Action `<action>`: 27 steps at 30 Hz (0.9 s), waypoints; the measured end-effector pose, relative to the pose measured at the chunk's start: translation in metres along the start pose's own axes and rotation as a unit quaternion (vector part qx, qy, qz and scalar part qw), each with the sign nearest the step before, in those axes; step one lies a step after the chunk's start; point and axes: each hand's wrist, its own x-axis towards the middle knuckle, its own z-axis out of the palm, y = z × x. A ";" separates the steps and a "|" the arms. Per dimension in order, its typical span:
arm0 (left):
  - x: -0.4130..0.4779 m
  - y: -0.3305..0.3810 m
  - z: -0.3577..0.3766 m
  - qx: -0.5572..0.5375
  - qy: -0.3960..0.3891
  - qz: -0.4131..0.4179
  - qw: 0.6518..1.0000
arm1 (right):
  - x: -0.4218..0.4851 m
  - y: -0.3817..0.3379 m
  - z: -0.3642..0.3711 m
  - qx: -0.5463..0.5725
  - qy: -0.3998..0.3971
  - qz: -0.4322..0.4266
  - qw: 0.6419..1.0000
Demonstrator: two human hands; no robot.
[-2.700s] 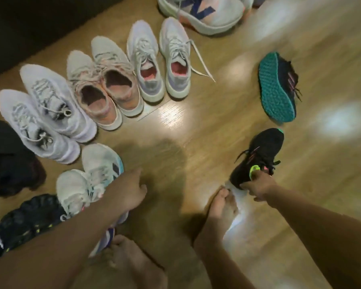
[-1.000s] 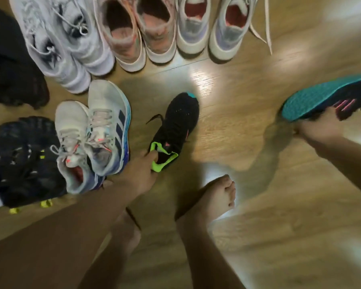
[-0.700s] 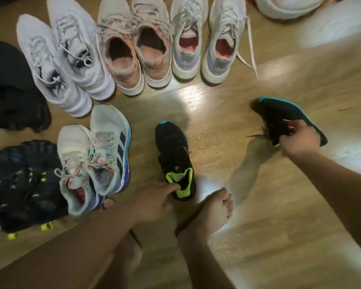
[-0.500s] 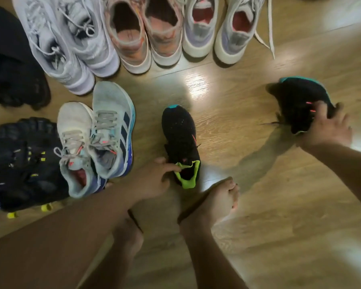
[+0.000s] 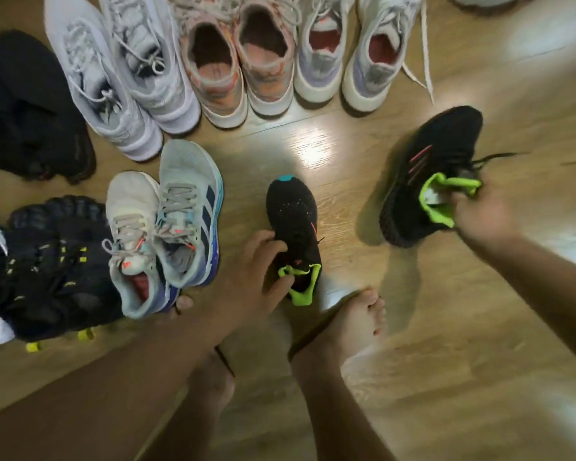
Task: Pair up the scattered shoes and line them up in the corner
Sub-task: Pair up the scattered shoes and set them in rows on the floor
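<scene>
Two hands busy, pairing step: my left hand [image 5: 246,269] pinches the near black shoe [image 5: 293,217]; right hand [image 5: 479,216] grips its lifted mate [image 5: 426,174]. Next: lower it just right.

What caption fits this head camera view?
Left grip holds one black knit sneaker with neon-green collar on the wooden floor; right grip holds its mate aloft.

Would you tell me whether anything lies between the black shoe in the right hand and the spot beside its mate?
Nothing visible: only bare floor separates the shoe in the right hand from its mate, gripped by the left hand.
</scene>
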 end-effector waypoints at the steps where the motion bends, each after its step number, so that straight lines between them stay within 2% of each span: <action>1: 0.001 0.009 -0.007 -0.049 0.009 -0.027 0.998 | -0.032 -0.030 0.018 0.003 0.007 -0.013 1.000; 4: 0.008 0.035 -0.032 -0.142 0.003 -0.067 0.988 | -0.093 -0.068 0.077 0.022 -0.061 -0.129 0.989; 6: 0.011 0.033 -0.043 -0.115 0.033 -0.083 0.989 | -0.122 -0.101 0.104 0.044 -0.082 -0.150 0.984; 8: 0.011 0.015 -0.054 -0.071 0.090 -0.141 0.983 | -0.152 -0.120 0.136 0.058 -0.136 -0.185 0.972; 10: 0.008 -0.006 -0.062 -0.054 0.086 -0.217 0.971 | -0.171 -0.121 0.153 0.079 -0.160 -0.201 0.963; 11: 0.006 -0.015 -0.064 -0.043 0.068 -0.244 0.966 | -0.179 -0.116 0.156 0.070 -0.145 -0.214 0.964; 12: 0.005 -0.021 -0.064 -0.027 0.052 -0.251 0.966 | -0.184 -0.105 0.159 0.056 -0.115 -0.207 0.970; 14: 0.005 -0.027 -0.060 0.005 0.034 -0.235 0.971 | -0.190 -0.082 0.160 0.039 -0.068 -0.089 0.993; 16: 0.004 -0.029 -0.054 -0.001 0.037 -0.235 0.971 | -0.185 -0.063 0.161 0.008 -0.092 0.059 0.994; 17: 0.005 -0.029 -0.050 -0.013 0.045 -0.242 0.969 | -0.179 -0.055 0.165 -0.016 -0.124 0.088 0.988; 19: 0.005 -0.027 -0.041 -0.027 0.052 -0.236 0.970 | -0.164 -0.048 0.170 -0.041 -0.178 0.091 0.979; 22: 0.002 -0.018 -0.031 -0.029 0.041 -0.187 0.981 | -0.140 -0.050 0.170 -0.086 -0.210 0.081 0.971; 24: 0.003 -0.021 -0.028 -0.044 0.039 -0.199 0.978 | -0.128 -0.051 0.161 -0.153 -0.194 0.032 0.969; 27: 0.008 -0.031 -0.029 -0.058 0.029 -0.252 0.966 | -0.112 -0.043 0.144 -0.165 -0.111 -0.032 0.979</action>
